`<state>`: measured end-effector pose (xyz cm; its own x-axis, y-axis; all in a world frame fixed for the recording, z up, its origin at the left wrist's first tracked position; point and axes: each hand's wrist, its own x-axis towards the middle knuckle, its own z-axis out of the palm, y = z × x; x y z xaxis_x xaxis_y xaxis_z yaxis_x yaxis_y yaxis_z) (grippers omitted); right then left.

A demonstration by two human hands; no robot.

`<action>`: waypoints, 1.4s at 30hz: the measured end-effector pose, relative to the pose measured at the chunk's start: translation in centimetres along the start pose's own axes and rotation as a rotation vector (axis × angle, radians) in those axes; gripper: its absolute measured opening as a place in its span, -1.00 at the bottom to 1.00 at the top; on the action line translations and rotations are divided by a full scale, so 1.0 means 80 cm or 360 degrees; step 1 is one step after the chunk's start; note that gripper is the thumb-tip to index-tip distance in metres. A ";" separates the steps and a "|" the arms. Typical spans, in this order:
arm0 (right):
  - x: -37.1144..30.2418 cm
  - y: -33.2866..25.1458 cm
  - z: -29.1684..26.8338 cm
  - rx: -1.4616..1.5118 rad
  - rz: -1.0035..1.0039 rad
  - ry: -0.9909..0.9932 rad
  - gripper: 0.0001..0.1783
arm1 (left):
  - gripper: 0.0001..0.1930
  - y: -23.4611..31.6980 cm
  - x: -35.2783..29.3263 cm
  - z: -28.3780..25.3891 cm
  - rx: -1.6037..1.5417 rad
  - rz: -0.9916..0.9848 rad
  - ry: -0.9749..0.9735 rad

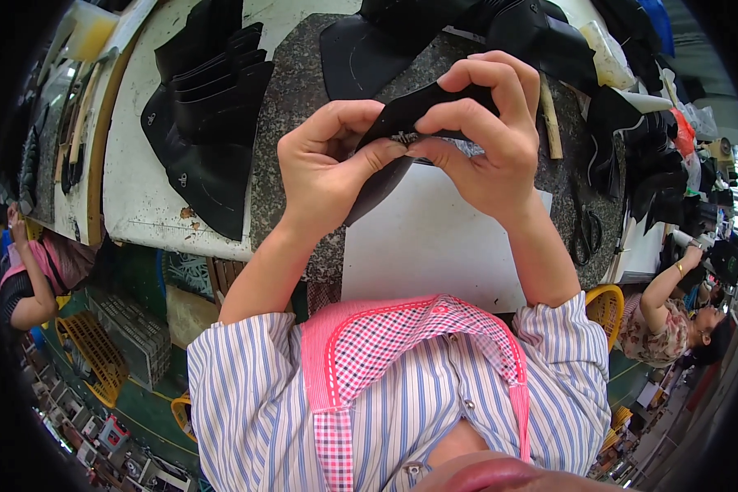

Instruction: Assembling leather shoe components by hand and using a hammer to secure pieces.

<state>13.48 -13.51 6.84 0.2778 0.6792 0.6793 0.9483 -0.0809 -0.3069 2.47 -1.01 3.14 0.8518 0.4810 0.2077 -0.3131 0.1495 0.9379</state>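
Observation:
Above the near part of the dark speckled slab [295, 90], both hands hold a curved black leather-like piece [410, 105]. My left hand [324, 168] grips its left side, with the thumb pressed in toward the middle. On the other side my right hand [492, 139] pinches the piece between thumb and bent fingers. Where the two thumbs meet sits a small shiny metal-coloured fitting [403, 138]; its exact kind is too small to tell. Below my hands lies a white sheet [435, 238].
Stacked black pieces [213, 123] with small metal fittings lie at the left. More black pieces [369, 49] spread along the far side. Black scissors [586, 234] and a wooden stick [551, 123] rest at the right. Co-workers sit at the left [37, 279] and right [664, 320].

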 end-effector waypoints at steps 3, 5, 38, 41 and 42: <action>-0.007 0.002 0.002 0.0263 0.0181 -0.0034 -0.80 | -0.76 -0.005 -0.007 0.007 -0.0075 0.0012 0.0050; -0.009 -0.003 0.002 0.0250 0.0202 -0.0040 -0.81 | -0.76 -0.010 -0.009 0.008 -0.0103 0.0000 0.0072; -0.039 -0.023 0.002 0.0207 0.0381 -0.0172 -0.88 | -0.86 -0.019 -0.034 0.015 -0.0817 -0.0744 0.0256; -0.037 -0.020 -0.001 0.0237 0.0378 -0.0227 -0.87 | -0.87 -0.016 -0.035 0.014 -0.0710 -0.0668 0.0197; -0.036 -0.019 -0.002 0.0229 0.0366 -0.0260 -0.86 | -0.87 -0.015 -0.035 0.013 -0.0630 -0.0633 0.0153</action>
<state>11.23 -15.43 5.48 0.4430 0.7642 0.4688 0.8288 -0.1497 -0.5392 0.86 -3.45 1.72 0.9000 0.3953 -0.1840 -0.1253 0.6386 0.7593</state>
